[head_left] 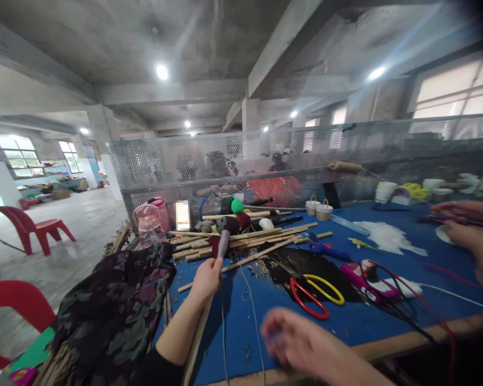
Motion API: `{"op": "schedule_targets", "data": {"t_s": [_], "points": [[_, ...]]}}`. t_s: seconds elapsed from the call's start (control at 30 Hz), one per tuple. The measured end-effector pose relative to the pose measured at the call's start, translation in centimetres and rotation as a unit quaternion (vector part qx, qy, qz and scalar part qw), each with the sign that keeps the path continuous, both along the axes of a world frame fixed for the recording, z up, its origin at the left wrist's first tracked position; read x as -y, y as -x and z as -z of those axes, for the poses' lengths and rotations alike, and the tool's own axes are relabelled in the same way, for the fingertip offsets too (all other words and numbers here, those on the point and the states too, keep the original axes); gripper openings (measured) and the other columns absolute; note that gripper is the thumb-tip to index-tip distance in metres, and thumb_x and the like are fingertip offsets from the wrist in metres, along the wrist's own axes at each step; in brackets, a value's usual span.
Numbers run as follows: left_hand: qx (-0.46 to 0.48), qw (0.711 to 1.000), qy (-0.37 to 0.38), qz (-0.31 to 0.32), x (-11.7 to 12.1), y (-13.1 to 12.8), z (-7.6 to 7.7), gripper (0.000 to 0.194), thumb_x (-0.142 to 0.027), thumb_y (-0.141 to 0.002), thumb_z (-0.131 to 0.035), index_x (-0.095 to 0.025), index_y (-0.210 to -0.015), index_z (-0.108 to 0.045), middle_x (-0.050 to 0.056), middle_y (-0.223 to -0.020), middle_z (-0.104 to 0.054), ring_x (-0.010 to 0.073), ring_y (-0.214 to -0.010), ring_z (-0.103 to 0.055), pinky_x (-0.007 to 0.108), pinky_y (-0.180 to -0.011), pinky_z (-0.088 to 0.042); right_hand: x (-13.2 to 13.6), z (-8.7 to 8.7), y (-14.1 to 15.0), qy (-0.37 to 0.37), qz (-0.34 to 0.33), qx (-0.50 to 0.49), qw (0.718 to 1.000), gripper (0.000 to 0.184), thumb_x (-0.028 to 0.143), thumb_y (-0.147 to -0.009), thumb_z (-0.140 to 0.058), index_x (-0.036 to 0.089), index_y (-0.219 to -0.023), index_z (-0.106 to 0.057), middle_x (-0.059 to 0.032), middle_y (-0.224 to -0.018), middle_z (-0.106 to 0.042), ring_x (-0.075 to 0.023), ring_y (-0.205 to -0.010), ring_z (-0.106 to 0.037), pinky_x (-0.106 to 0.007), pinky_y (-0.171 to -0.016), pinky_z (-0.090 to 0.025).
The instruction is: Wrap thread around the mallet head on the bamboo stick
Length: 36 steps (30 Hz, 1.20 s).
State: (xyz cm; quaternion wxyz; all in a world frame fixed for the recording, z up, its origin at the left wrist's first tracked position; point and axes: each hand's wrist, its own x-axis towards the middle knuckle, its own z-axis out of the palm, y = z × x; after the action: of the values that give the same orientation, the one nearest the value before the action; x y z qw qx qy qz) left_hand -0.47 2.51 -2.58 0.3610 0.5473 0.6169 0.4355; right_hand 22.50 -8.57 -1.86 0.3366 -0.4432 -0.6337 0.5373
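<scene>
My left hand (207, 279) is closed around a stick whose upper end is wrapped in grey (224, 244). A pale length of the stick (197, 343) runs down below the hand to the table's front edge. My right hand (292, 338) hovers low over the blue table, fingers curled and smeared by motion; whether it holds anything is unclear. A thin grey thread (247, 295) with a small loop lies between my hands. Beyond my right hand are scissors (316, 295) with one red and one yellow handle, on a black cloth (326, 273).
Bamboo sticks (241, 244) and yarn balls, one green (237, 206), lie at the back. A magenta glue gun (370, 284) with cords lies right. Another person's hands (462, 220) work at the far right. A perforated metal screen (165, 166) borders the table; dark patterned fabric (116, 300) hangs left.
</scene>
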Motion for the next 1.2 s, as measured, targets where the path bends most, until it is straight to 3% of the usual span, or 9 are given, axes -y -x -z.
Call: {"op": "schedule_targets", "data": {"t_s": [0.1,0.2,0.33,0.57,0.67,0.77,0.97,1.07,1.2], "points": [[-0.090,0.995,-0.042,0.005,-0.5,-1.3,-1.4,0.036,-0.043,-0.083,-0.042,-0.018,-0.058,-0.049,0.003,-0.050,-0.052,0.0143,-0.048,-0.049,0.023,-0.049,-0.030,-6.5,-1.3,4.0,0.053,0.046,-0.167,0.984,0.056,0.022,-0.052,-0.067,0.027,-0.106,-0.052,-0.0056,-0.114,-0.054,-0.0192,-0.108,-0.051,-0.029,-0.084,-0.042],[-0.155,0.985,-0.078,-0.026,-1.1,-1.8,-2.2,0.031,-0.036,-0.084,-0.043,-0.016,-0.064,-0.055,0.008,-0.064,-0.060,0.0175,-0.062,-0.055,0.024,-0.056,-0.031,-11.7,-1.5,8.2,0.145,-0.037,-0.229,0.962,0.060,0.009,-0.045,-0.059,0.023,-0.102,-0.047,-0.0016,-0.091,-0.058,-0.0152,-0.084,-0.059,-0.025,-0.070,-0.045],[-0.180,0.978,-0.084,-0.064,-1.5,-1.2,-1.6,0.029,-0.034,-0.084,-0.043,-0.014,-0.071,-0.059,0.012,-0.074,-0.064,0.0197,-0.070,-0.057,0.025,-0.061,-0.032,-14.8,-0.8,11.0,0.164,-0.111,-0.169,0.965,0.040,0.009,-0.049,-0.050,0.019,-0.088,-0.049,0.0050,-0.061,-0.052,-0.0083,-0.050,-0.050,-0.020,-0.047,-0.039],[-0.183,0.980,-0.051,-0.064,-1.5,-0.4,-0.7,0.032,-0.036,-0.085,-0.042,-0.014,-0.069,-0.060,0.012,-0.070,-0.063,0.0211,-0.070,-0.057,0.026,-0.060,-0.030,-15.6,0.0,10.2,0.135,-0.032,-0.050,0.989,0.021,0.013,-0.057,-0.047,0.018,-0.077,-0.049,0.0068,-0.052,-0.046,-0.0026,-0.033,-0.026,-0.017,-0.033,-0.011],[-0.176,0.981,-0.049,-0.063,-1.5,-0.3,-0.7,0.034,-0.037,-0.084,-0.041,-0.014,-0.068,-0.060,0.011,-0.070,-0.063,0.0209,-0.071,-0.057,0.025,-0.060,-0.030,-15.3,0.0,10.0,0.114,0.020,-0.078,0.990,0.015,0.018,-0.060,-0.051,0.018,-0.075,-0.049,0.0080,-0.049,-0.040,-0.0032,-0.035,-0.029,-0.016,-0.035,-0.017],[-0.175,0.982,-0.037,-0.063,-1.5,-0.4,-0.7,0.035,-0.038,-0.085,-0.039,-0.014,-0.069,-0.060,0.011,-0.071,-0.063,0.0205,-0.070,-0.057,0.025,-0.060,-0.030,-14.8,0.3,10.3,0.148,0.047,-0.208,0.966,0.034,0.014,-0.056,-0.051,0.021,-0.088,-0.044,0.0083,-0.057,-0.046,-0.0060,-0.047,-0.046,-0.018,-0.047,-0.035],[-0.199,0.976,-0.050,-0.075,-1.4,-0.5,-1.1,0.035,-0.037,-0.085,-0.039,-0.014,-0.072,-0.062,0.010,-0.070,-0.064,0.0185,-0.068,-0.056,0.025,-0.060,-0.032,-14.0,0.7,10.4,0.250,-0.167,-0.226,0.927,0.061,0.007,-0.048,-0.061,0.023,-0.102,-0.036,0.0071,-0.066,-0.054,-0.0111,-0.056,-0.057,-0.027,-0.057,-0.045],[-0.196,0.975,-0.063,-0.084,-1.6,0.0,-0.8,0.036,-0.038,-0.085,-0.038,-0.014,-0.069,-0.061,0.009,-0.066,-0.062,0.0179,-0.066,-0.056,0.025,-0.059,-0.033,-14.4,0.7,9.9,0.238,-0.141,-0.173,0.945,0.051,0.009,-0.054,-0.064,0.020,-0.097,-0.039,0.0065,-0.062,-0.053,-0.0042,-0.041,-0.044,-0.014,-0.039,-0.029],[-0.123,0.989,-0.045,-0.076,-1.8,0.3,-0.1,0.038,-0.045,-0.082,-0.040,-0.016,-0.063,-0.057,0.003,-0.051,-0.052,0.0149,-0.049,-0.050,0.024,-0.051,-0.033,-15.1,0.5,9.3,0.202,-0.095,-0.139,0.965,0.022,0.029,-0.071,-0.061,0.019,-0.082,-0.044,0.0089,-0.051,-0.043,-0.0004,-0.031,-0.023,-0.014,-0.032,-0.008]]}}
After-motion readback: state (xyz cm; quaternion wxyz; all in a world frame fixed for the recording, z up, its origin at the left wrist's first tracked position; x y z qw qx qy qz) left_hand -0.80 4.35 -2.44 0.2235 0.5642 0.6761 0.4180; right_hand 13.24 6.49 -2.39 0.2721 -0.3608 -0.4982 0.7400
